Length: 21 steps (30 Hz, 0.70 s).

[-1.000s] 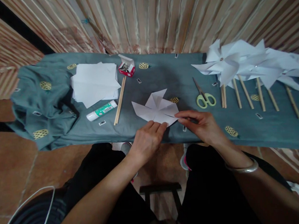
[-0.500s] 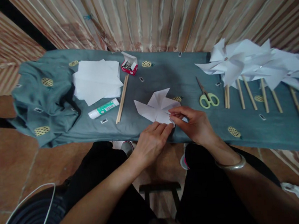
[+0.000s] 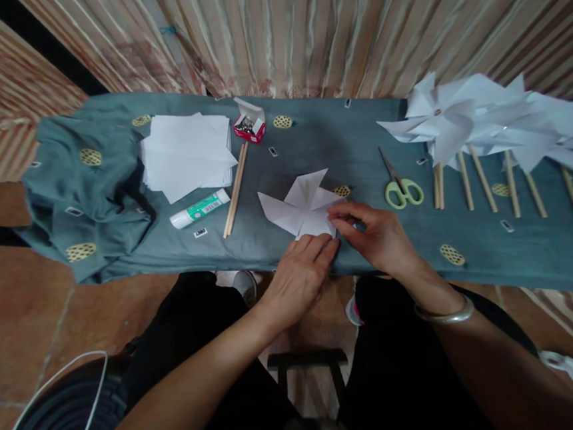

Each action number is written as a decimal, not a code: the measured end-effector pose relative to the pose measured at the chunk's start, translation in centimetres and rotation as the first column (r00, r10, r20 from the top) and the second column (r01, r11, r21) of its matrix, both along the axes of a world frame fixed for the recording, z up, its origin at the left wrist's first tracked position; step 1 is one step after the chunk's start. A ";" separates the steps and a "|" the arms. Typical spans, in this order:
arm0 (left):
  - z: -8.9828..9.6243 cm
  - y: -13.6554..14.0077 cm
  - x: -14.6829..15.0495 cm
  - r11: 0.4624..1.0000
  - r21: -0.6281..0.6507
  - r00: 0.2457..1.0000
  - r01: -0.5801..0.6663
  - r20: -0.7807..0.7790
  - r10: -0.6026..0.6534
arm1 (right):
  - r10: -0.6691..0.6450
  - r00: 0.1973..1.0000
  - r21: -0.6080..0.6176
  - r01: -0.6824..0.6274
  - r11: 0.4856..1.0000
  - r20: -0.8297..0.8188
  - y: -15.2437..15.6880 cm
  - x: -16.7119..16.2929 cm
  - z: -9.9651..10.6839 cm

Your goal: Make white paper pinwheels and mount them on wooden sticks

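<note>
My right hand (image 3: 376, 237) has thumb and index finger brought together on the right side of the white paper shape (image 3: 303, 207), seemingly pinching a flap, though its tip is hidden. My left hand (image 3: 299, 277) lies palm down with its fingers over the near edge; whether they also grip it from beneath, I cannot tell.

If my right pinch slackens, I'd expect the flap to spring back; if I tug it sideways, the paper could tear inward from a slit. Too hard a press from my left hand could crease a blade that should stay curved, and too light a one might let the sheet skid on the cloth, because it sits near the front edge of the tabletop (image 3: 320, 138).

The shape spreads low on the cloth between my hands and the scissors (image 3: 402, 191). One blade points left, toward the wooden sticks (image 3: 235, 193); another points away from me, leaning slightly right. The near parts are under my fingers. Its arms spread around a middle, so I can't single out one long axis. Farther right, the white pinwheels (image 3: 488, 110) lie heaped, their handles toward my side.
</note>
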State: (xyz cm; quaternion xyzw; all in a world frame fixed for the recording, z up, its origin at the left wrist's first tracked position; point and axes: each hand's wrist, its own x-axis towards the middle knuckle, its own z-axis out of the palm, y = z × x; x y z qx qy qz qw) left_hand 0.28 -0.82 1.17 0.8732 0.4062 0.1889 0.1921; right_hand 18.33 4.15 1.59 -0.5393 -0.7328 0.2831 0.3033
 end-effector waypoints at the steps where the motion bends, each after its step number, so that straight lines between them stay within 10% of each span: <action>1: -0.1 0.0 0.0 1.000 -0.026 1.000 -0.007 0.031 0.008 | 0.009 1.000 0.001 -0.009 1.000 0.001 0.0 0.1 0.0; 8: -0.2 0.1 -0.6 0.989 -0.149 0.963 -0.019 0.264 0.059 | 0.038 0.999 -0.037 -0.037 0.999 0.022 -0.1 0.5 0.0; 21: -0.2 0.0 -0.4 0.967 -0.255 0.971 -0.014 0.229 0.074 | -0.059 0.979 -0.157 0.029 0.987 -0.193 0.7 -0.1 -0.8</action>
